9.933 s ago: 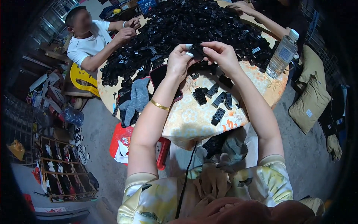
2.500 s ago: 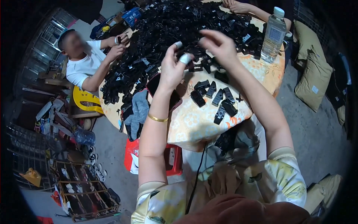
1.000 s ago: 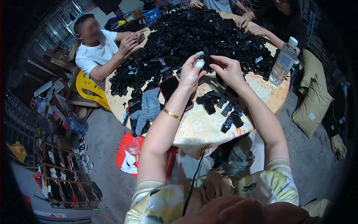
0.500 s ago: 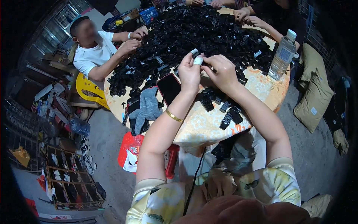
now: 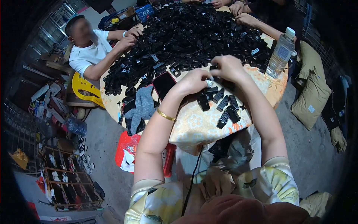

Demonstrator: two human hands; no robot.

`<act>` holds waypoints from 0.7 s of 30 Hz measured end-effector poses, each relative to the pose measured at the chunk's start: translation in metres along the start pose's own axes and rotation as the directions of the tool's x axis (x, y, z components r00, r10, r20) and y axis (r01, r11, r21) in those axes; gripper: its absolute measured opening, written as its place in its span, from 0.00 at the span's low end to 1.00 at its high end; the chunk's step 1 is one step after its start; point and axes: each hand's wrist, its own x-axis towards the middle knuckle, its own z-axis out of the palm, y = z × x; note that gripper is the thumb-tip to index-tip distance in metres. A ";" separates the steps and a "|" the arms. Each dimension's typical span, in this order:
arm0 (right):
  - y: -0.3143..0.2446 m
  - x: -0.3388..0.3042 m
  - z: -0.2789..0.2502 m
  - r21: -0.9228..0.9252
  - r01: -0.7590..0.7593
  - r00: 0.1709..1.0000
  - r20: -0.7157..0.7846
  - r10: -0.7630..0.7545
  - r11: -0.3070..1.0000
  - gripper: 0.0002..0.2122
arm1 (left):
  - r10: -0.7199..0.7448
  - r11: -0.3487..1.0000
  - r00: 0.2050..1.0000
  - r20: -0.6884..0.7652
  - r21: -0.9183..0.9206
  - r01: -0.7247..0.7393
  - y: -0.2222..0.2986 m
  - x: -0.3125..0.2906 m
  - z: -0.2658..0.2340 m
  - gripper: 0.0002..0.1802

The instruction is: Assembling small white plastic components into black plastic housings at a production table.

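My left hand (image 5: 194,81) is bent down over the near edge of the parts, fingers curled together, with a white wrap on one finger. Whatever its fingertips hold is hidden. To its right, my right hand (image 5: 229,69) is closed at the edge of the big heap of black plastic pieces (image 5: 190,33); something dark shows at its fingertips, too small to name. Just below my hands lies a small group of black clip-like pieces (image 5: 223,102), separate from the heap.
A phone (image 5: 163,86) and a grey glove (image 5: 143,106) lie left of my forearm. A clear bottle (image 5: 280,54) stands at the table's right edge. Across the heap, a person in white (image 5: 91,50) sits at left; other people's hands (image 5: 242,13) work at far right.
My hands, formerly raised together at the heap's edge, have come apart and lower. My left hand has turned down toward the small group; my right has shifted slightly right.
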 end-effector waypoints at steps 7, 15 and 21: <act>0.013 0.009 0.011 0.229 -0.076 0.997 -0.012 0.081 0.970 0.13 | -0.108 0.994 0.987 -0.117 -0.046 0.103 0.000 0.005 -0.004 0.17; -0.016 0.006 0.024 0.279 0.147 0.911 -0.411 -0.020 0.949 0.08 | -0.259 0.352 0.961 -0.101 -0.936 -0.004 0.005 0.006 -0.001 0.16; 0.028 0.049 0.011 0.465 0.082 0.929 -0.356 0.102 0.881 0.12 | -0.338 0.295 0.906 -0.254 -0.943 -0.154 -0.005 0.015 -0.008 0.10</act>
